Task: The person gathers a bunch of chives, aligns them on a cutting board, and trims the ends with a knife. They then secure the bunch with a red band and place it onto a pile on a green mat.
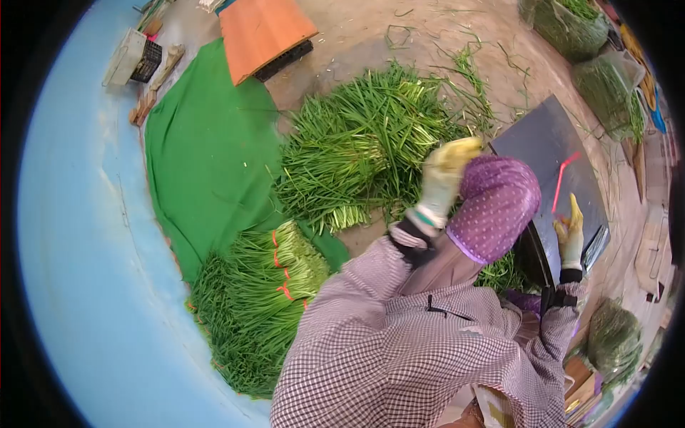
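Note:
My left hand, in a yellow and white glove, is raised above my knee beside the loose green stalks. Its fingers look curled together and blurred, and anything inside them is hidden. My right hand, gloved too, is over the dark board with fingers stretched out. A red strip lies or hangs over the board just beyond its fingertips; contact is unclear. Bundles of green stalks with red ties sit at the lower left.
A green cloth spreads at the left beside a pale blue surface. An orange board rests on a black crate at the top. Bags of greens stand at the right, with another bag lower down.

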`<state>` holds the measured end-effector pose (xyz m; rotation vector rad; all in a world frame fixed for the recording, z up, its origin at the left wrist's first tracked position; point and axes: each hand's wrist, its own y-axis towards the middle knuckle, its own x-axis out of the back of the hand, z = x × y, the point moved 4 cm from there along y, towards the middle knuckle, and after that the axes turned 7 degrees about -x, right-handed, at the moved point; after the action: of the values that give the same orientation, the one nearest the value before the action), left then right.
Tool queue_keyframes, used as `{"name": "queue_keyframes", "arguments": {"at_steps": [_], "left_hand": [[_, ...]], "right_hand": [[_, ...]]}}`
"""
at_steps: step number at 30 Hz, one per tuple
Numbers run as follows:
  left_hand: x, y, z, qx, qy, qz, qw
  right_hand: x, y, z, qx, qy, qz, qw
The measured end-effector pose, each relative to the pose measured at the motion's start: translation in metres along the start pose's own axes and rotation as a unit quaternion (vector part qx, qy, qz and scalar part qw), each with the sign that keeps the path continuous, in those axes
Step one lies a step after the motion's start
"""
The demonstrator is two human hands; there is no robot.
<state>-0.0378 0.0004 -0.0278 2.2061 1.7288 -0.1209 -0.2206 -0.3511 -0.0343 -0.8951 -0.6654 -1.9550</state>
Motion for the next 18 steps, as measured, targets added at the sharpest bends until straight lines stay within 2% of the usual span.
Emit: {"name": "queue_keyframes", "arguments": {"at_steps": [1,2,3,4,5,6,8,9,12,13,16,17,18], "left_hand": [[0.035,-0.010,0.045,0.049,-0.018,-0.053,0.997],[0.076,-0.028,0.103,0.103,-0.077,-0.136,0.982],[0.123,-0.056,0.190,0.166,0.009,-0.202,0.965],[0.158,-0.079,0.242,0.261,0.086,-0.298,0.914],[0.169,-0.081,0.233,0.316,0.286,-0.243,0.872],[0.181,-0.092,0.262,0.300,0.324,-0.264,0.858],[0.187,-0.087,0.304,0.364,0.436,-0.190,0.801],[0.184,-0.081,0.313,0.382,0.483,-0.158,0.772],[0.176,-0.065,0.315,0.479,0.506,-0.145,0.703],[0.179,-0.064,0.317,0.472,0.519,-0.157,0.695],[0.184,-0.093,0.324,0.299,0.482,-0.229,0.791],[0.180,-0.104,0.303,0.244,0.442,-0.252,0.825],[0.175,-0.119,0.287,0.184,0.155,-0.338,0.910]], "right_hand": [[0.004,-0.003,0.002,-0.007,-0.086,-0.017,0.996],[0.012,-0.003,-0.005,-0.020,-0.079,-0.036,0.996],[0.015,0.002,-0.012,-0.031,-0.069,-0.057,0.996],[0.018,0.006,0.010,-0.001,-0.070,-0.067,0.995],[0.024,0.008,0.052,0.029,-0.070,-0.078,0.994],[0.021,0.012,0.086,0.048,-0.052,-0.070,0.995],[0.013,0.013,0.153,0.080,-0.022,-0.052,0.995],[0.009,0.011,0.185,0.106,-0.009,-0.039,0.994],[-0.013,0.011,0.244,0.165,-0.005,0.001,0.986],[-0.024,0.014,0.263,0.180,0.005,0.022,0.983],[-0.064,0.024,0.297,0.182,0.049,0.101,0.977],[-0.080,0.029,0.307,0.195,0.044,0.131,0.971],[-0.095,0.034,0.319,0.218,0.042,0.141,0.965]]}}
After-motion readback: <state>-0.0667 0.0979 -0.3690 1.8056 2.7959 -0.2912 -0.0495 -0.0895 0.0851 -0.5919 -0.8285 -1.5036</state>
